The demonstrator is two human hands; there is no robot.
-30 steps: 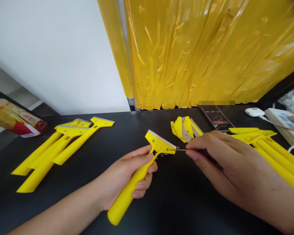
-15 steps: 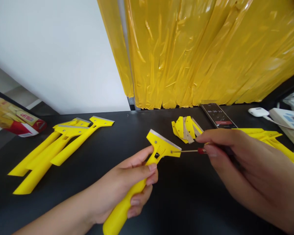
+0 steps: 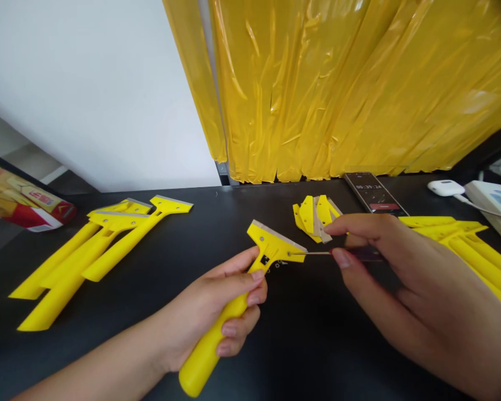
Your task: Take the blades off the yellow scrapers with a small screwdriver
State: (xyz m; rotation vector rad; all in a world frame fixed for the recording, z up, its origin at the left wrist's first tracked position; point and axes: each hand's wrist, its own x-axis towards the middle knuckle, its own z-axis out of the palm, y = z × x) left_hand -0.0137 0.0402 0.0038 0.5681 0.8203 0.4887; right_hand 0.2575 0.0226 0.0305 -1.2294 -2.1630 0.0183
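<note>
Packaging point(image 3: 45, 206) is lying at the far left of the black table point(image 3: 309, 345), with three yellow scrapers point(image 3: 69, 281) resting beside it. Nearer and centrally, our left hand point(image 3: 227, 295) is wrapping its fingers firmly around the handle of another scraper point(image 3: 271, 242), which we are holding above the table, head to the far right. Farther right, loose yellow plates and blades point(image 3: 307, 214) are lying in a heap. Our right hand point(image 3: 401, 278) is pinching a thin screwdriver point(image 3: 313, 253) between thumb and forefinger, its tip meeting the head's right screw point(image 3: 289, 254). We are apparently working that screw; the next move is probably calling for a seated tip and a steady twist. More yellow pieces point(image 3: 476, 256) are lying at the right.
</note>
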